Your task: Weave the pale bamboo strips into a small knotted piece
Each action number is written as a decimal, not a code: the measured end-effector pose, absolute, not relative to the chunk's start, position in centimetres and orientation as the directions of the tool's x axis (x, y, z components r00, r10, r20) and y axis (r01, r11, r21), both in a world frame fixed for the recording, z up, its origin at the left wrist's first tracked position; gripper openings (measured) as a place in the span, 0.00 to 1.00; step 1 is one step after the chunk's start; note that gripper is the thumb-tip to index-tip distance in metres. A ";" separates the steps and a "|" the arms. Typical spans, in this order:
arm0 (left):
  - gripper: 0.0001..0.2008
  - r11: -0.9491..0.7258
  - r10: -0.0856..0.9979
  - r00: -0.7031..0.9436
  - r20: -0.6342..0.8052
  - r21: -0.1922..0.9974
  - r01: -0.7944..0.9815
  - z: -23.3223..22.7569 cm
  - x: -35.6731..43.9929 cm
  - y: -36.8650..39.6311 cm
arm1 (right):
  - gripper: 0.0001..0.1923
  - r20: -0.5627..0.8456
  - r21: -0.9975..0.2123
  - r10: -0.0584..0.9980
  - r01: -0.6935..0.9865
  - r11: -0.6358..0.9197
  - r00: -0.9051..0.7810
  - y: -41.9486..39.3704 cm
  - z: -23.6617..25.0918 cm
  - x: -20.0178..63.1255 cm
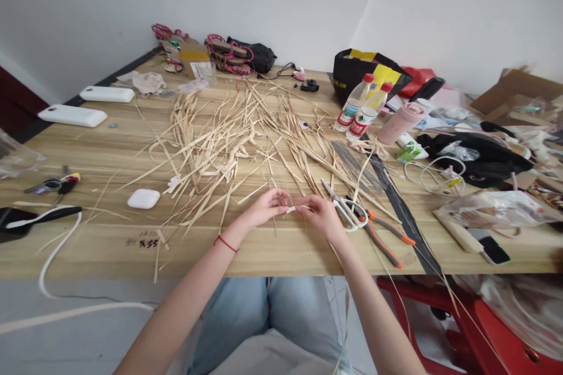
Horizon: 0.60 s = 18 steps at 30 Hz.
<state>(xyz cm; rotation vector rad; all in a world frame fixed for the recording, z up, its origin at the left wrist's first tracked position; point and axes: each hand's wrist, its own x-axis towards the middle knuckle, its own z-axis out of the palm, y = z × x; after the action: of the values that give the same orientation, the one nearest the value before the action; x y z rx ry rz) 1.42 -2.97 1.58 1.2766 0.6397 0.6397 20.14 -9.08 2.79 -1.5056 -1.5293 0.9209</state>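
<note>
My left hand (266, 206) and my right hand (321, 215) meet above the near edge of the wooden table (109, 152). Both pinch the same thin pale straw strip (294, 209) between their fingertips. A red thread circles my left wrist. Just behind the hands spreads a big loose heap of dry straw strips (229, 135). White-handled scissors (345, 208) lie right beside my right hand, and orange-handled pliers (385, 234) lie a little further right.
A white earbud case (143, 198) and keys (53, 185) lie to the left, with two white power banks (73, 115) further back. Two bottles (360, 108), a pink cup (399, 123), a black bag (365, 73) and clutter fill the right side. A red stool (484, 322) stands below right.
</note>
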 end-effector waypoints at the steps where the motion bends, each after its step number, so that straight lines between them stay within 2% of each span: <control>1: 0.16 0.176 0.745 0.662 -0.079 0.981 -0.081 1.6 1.4 -3.0 | 0.09 0.039 -0.900 0.999 0.435 0.033 0.006 -9.0 2.7 20.2; 6: 0.14 0.154 0.780 0.622 -0.069 0.984 -0.084 2.2 1.3 -3.2 | 0.09 0.065 -0.902 0.998 0.428 0.059 -0.001 -8.1 2.5 20.3; 12: 0.15 0.177 0.803 0.589 -0.086 0.979 -0.097 2.6 0.9 -3.3 | 0.08 0.091 -0.901 0.995 0.423 0.097 -0.034 -7.6 3.1 19.8; 18: 0.17 0.194 0.799 0.595 -0.084 0.973 -0.124 2.6 0.8 -3.2 | 0.06 0.243 -0.771 0.970 0.604 0.201 -0.012 -8.2 3.7 19.3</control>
<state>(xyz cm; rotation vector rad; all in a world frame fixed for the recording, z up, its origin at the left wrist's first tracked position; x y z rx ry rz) 0.79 -3.25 2.60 1.2096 0.6885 0.7239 19.33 -8.19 3.70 -1.4925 -1.7079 0.6010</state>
